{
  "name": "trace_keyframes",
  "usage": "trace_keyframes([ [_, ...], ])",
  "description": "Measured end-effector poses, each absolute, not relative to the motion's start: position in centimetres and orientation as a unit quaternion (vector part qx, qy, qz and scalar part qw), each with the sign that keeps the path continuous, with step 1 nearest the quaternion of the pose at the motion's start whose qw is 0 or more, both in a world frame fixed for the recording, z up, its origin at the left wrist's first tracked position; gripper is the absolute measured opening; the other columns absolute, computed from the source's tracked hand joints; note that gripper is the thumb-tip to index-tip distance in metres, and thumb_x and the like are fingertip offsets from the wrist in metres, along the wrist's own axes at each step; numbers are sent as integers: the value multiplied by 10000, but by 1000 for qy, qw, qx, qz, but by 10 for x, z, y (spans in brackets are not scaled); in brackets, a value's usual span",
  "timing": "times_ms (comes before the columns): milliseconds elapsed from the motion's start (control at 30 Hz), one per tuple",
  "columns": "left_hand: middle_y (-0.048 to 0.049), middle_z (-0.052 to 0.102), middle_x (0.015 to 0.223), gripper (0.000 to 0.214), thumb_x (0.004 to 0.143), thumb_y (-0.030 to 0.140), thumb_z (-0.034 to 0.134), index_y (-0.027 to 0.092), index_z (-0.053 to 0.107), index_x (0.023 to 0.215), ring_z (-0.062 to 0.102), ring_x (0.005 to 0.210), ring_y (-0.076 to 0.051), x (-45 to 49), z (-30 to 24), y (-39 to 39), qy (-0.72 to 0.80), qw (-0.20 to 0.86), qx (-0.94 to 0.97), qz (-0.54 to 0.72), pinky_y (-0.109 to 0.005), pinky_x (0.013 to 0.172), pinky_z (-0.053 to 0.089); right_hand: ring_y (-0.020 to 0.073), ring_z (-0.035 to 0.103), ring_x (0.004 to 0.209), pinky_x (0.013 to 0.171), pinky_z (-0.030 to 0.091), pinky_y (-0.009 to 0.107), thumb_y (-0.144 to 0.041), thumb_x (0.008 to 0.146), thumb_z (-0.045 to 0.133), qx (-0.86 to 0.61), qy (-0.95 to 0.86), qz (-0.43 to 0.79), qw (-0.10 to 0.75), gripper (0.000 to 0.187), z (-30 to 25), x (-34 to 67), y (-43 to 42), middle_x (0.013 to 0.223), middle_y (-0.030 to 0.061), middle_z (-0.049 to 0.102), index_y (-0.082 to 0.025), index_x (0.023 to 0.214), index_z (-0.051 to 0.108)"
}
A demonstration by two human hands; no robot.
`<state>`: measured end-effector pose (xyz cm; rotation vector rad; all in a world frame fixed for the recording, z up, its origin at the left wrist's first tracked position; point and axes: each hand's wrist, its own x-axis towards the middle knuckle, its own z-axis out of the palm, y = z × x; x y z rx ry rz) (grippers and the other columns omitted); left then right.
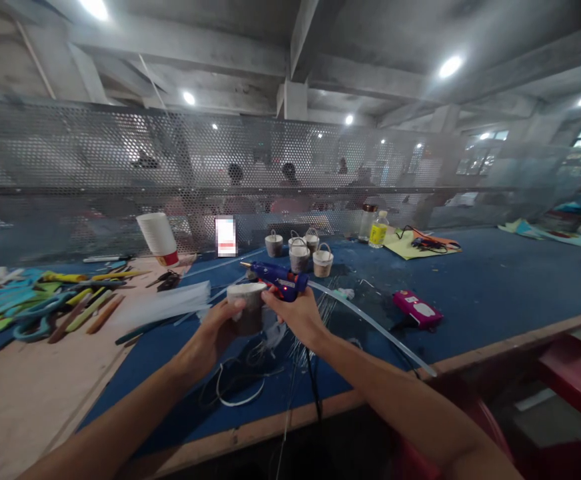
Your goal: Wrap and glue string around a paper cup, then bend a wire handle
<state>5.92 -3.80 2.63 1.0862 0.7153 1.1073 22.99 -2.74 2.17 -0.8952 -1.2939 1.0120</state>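
Closed around a small grey cup (248, 310) with a pale rim is my left hand (216, 331). My right hand (302, 313) grips a blue hot glue gun (281, 275), its nozzle pointing left just above the cup's rim. A long translucent glue stick (365, 319) trails from the gun's back end towards the table's front edge. Whether the right fingertips also touch the cup, I cannot tell. Beyond the gun stand several little handled buckets (322, 261). Thin wires (303, 333) and a curved white strip (240, 403) lie below my hands.
On the left are stacked paper cups (156, 237), a bundle of glue sticks (170, 303), scissors (38, 317) and other tools. A purple box (417, 310) lies to the right. Farther back are a yellow-labelled bottle (378, 231) and yellow paper (405, 245). A perforated metal screen (265, 150) borders the table.
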Motion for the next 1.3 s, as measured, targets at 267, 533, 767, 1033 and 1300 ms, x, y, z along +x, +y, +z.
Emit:
trace_keyframes([
  [267,-89,791,1015,438,770,389,794,158,718,1135,735,852,-220,62,26,-37,373,608,472,518,-288,757,572,88,470,440,445,434,220,-439,763,749,-388,-571,437,577,268,16,229,-27,589,-48,555,-192,800,653],
  [533,-109,784,1053,408,843,417,724,161,723,1160,731,893,-250,55,22,-37,346,643,477,490,-310,753,579,76,458,424,449,412,223,-451,716,783,-405,-554,451,572,309,22,232,-27,593,-52,575,-178,782,652],
  [767,-99,768,1128,352,851,348,740,192,722,1166,738,927,-254,51,21,-34,317,665,478,478,-336,812,584,80,438,403,471,406,224,-426,715,788,-393,-545,455,584,289,19,236,-20,462,-79,502,-173,760,657],
  [1033,-125,737,1204,348,910,307,664,171,692,1229,722,1002,-254,43,21,-32,281,695,480,456,-349,904,558,65,422,394,457,367,213,-456,721,794,-391,-538,456,591,323,17,238,-15,472,-65,513,-157,731,671],
  [1300,-109,744,1182,329,875,192,613,160,704,1189,710,1021,-256,40,30,-33,250,734,452,441,-370,925,553,61,402,395,440,352,217,-452,706,798,-377,-522,478,597,323,18,241,-11,507,-62,516,-163,714,655],
])
